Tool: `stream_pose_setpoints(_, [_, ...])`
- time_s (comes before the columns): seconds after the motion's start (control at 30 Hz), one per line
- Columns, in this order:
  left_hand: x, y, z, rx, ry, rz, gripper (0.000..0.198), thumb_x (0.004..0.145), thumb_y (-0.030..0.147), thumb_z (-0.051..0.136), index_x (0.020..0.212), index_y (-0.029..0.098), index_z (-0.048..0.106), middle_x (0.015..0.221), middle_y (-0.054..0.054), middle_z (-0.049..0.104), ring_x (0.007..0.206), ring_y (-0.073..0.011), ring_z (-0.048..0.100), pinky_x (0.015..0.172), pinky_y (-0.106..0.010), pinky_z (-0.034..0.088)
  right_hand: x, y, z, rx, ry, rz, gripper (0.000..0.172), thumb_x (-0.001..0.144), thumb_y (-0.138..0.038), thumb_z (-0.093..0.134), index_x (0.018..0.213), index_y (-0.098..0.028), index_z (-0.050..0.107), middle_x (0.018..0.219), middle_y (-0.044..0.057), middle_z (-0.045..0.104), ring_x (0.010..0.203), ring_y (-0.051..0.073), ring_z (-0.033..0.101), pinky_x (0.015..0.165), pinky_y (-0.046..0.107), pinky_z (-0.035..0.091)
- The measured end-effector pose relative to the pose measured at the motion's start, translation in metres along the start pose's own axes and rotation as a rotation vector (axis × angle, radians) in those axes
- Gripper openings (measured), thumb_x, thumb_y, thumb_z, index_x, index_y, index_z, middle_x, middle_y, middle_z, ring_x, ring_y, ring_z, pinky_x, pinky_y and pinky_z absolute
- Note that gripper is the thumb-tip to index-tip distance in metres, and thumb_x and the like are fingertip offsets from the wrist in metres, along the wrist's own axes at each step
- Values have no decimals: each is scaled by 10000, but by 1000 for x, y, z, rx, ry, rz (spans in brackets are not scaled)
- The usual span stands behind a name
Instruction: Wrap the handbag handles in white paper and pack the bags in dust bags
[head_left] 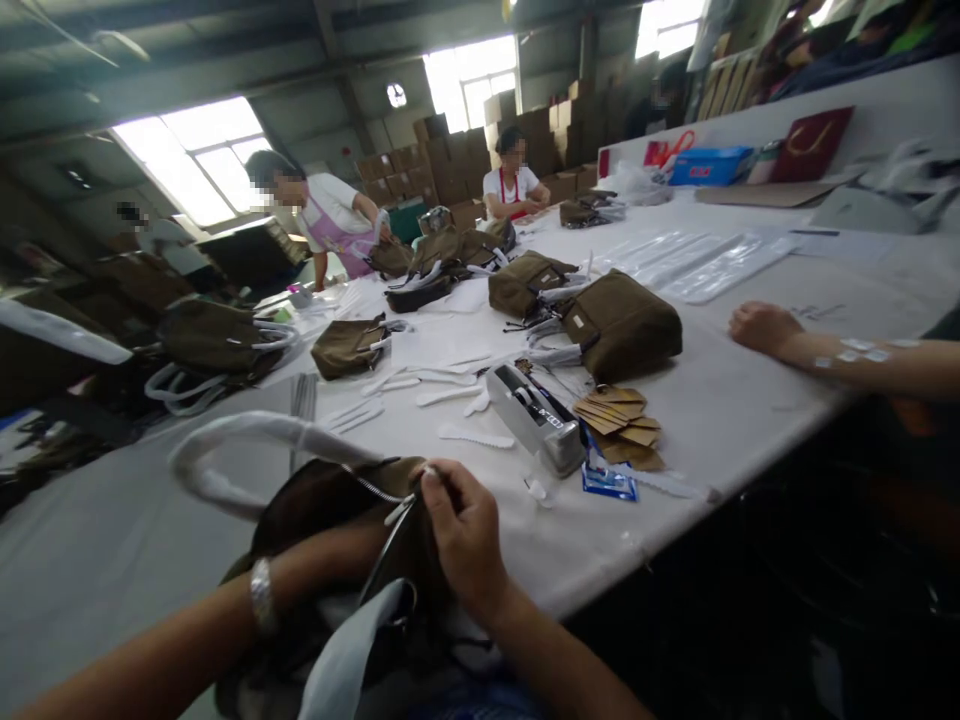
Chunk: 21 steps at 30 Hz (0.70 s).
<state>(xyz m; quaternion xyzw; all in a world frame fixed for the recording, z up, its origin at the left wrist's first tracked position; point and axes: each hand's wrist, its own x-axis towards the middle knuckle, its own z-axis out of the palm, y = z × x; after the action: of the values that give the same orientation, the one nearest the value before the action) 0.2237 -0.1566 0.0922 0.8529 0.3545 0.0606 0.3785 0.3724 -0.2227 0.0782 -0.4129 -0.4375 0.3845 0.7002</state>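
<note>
A dark olive-brown handbag (pixel 300 500) is right in front of me, its zipped top open and its handles wrapped in white plastic. My left hand (pixel 356 548) reaches inside through the opening; the bag hides its fingers. At the far end of the zipper, my right hand (pixel 465 525) is closed, pinching the bag's top edge between thumb and fingers. A zipper pull (pixel 399 510) hangs just left of the right thumb. Beyond the bag lie a grey tape dispenser (pixel 536 418) and a fanned stack of brown paper tags (pixel 621 425).
Finished-looking brown bags (pixel 626 325) stand across the white table (pixel 720 400). White plastic strips (pixel 476 437) and a blue packet (pixel 609 482) lie nearer. Another person's forearm (pixel 832 352) rests at the right. Two co-workers stand across the table; a blue box (pixel 709 167) sits behind.
</note>
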Motion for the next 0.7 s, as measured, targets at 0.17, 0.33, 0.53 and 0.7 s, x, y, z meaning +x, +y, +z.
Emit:
stream_pose_setpoints(0.17, [-4,38,-40,-58,1,-35,233,911,337,577,899,162,731,913,-34,729,897,-207,650,898,-292,531,27,10,-13,92,-62,264,370,934,-523,580,981,-174,695,567,-56,493,418,81,406,378,195,318])
stream_pose_setpoints(0.33, [-27,63,-45,-447,107,-311,417,912,532,549,943,140,688,839,-44,671,727,-185,608,527,-224,472,31,8,-7,-57,-29,131,329,937,-477,587,965,-176,717,765,17,676,647,138,590,577,223,467])
stream_pose_setpoints(0.53, [-21,57,-29,-74,377,-176,359,867,436,636,696,121,667,615,6,582,593,-109,458,536,-219,316,24,4,0,-244,-10,-33,268,917,-413,628,1002,-177,721,901,55,733,812,193,671,760,287,524])
stream_pose_setpoints(0.7, [-16,51,-26,-107,395,-145,405,879,460,585,658,126,643,597,2,576,572,-112,458,510,-222,308,19,3,0,-269,24,-38,318,899,-451,640,1020,-168,719,883,64,729,769,196,675,687,285,535])
